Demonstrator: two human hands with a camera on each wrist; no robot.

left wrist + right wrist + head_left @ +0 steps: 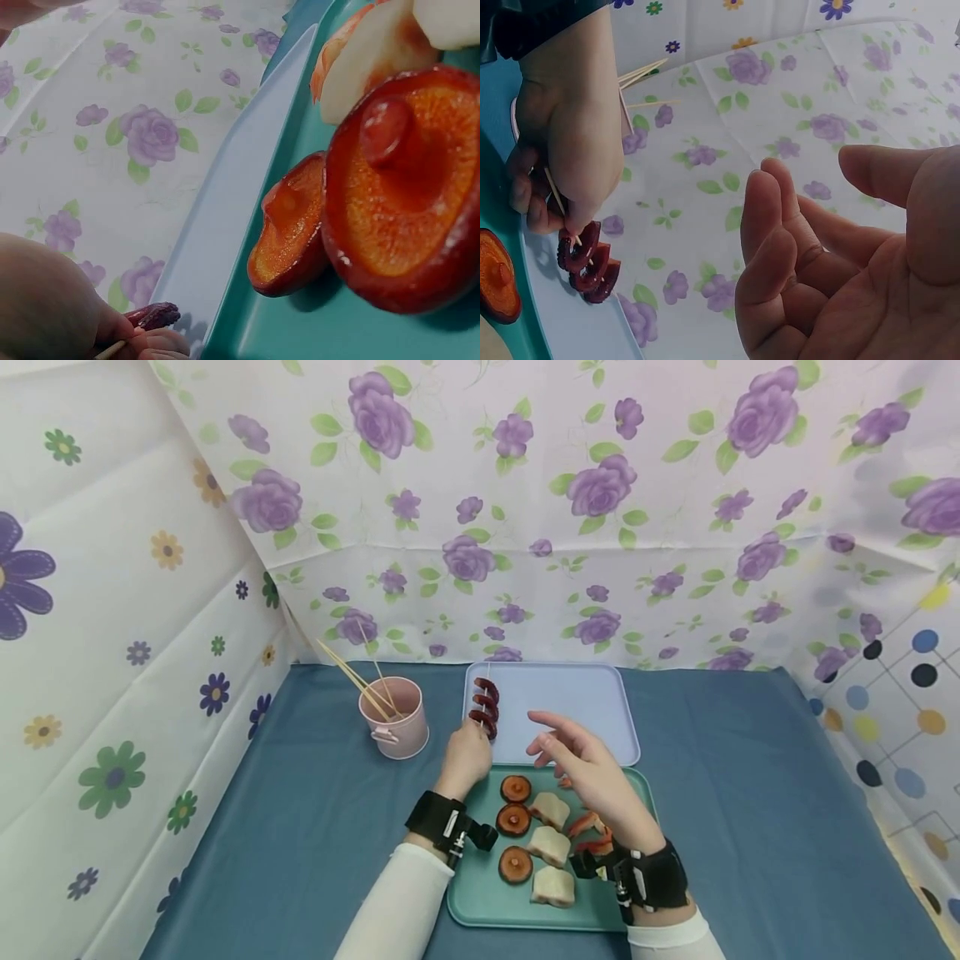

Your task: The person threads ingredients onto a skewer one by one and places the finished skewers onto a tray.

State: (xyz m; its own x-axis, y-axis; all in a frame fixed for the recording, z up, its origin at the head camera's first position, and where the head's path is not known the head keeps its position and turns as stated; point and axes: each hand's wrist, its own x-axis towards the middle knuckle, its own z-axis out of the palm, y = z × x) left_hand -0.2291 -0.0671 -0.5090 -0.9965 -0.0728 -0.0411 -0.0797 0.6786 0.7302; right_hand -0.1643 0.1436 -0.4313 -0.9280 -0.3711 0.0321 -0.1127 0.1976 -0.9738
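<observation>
I keep my left hand (467,758) pinching the skewer (591,262) steady at the lilac tray's (592,702) nine o'clock, right hand (588,768) spread empty.

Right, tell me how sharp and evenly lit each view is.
Head view: even, soft light, sharp throughout, edges bowed by the wide lens. Left wrist view: the mushroom caps fill the frame, the left hand a soft blur. Right wrist view: the right hand looms large and dim, the skewer clearer.

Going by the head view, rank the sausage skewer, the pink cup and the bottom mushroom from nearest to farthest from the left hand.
1. Sausage skewer: held in the left hand, over the pale tray.
2. Pink cup: to the left, on the cloth.
3. Bottom mushroom: on the green tray, toward the person.
</observation>
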